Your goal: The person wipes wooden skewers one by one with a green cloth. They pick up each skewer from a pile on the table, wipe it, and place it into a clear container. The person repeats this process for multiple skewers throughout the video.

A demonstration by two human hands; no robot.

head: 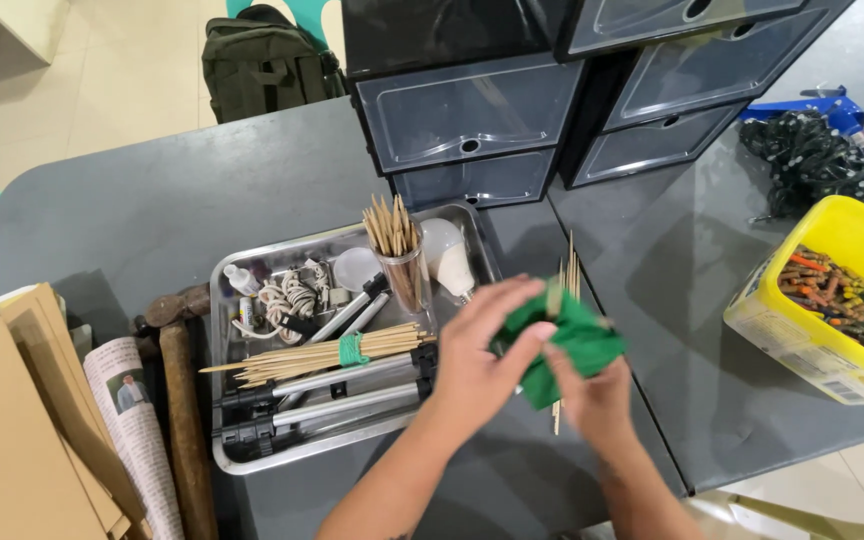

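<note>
1. Two bare hands work together over the dark grey table (202, 200), just right of the metal tray (220, 400).
2. Left hand (477, 355) curls its fingers onto the green paper piece (577, 340), pinching its left edge; the motion blurs the fingertips.
3. Right hand (592, 395) cups the same green piece from below, closed around its lower fold.
4. Several thin wooden sticks (567, 275) run through or behind the green piece, poking out above it and below the right hand; whether they pass inside the fold I cannot tell.
5. To do this handling well, in my judgement, the sticks should stay parallel and pinned by the lower hand while the upper hand smooths the green piece snugly around them, without creasing it.
6. Inside the tray lie a bundle of skewers (332, 352) tied with a green band, a clear cup of sticks (397, 250), a white bulb (449, 258) and a folded tripod (322, 395).
7. Well apart at the right stands a yellow tub (832, 235) of coloured bits.
</note>
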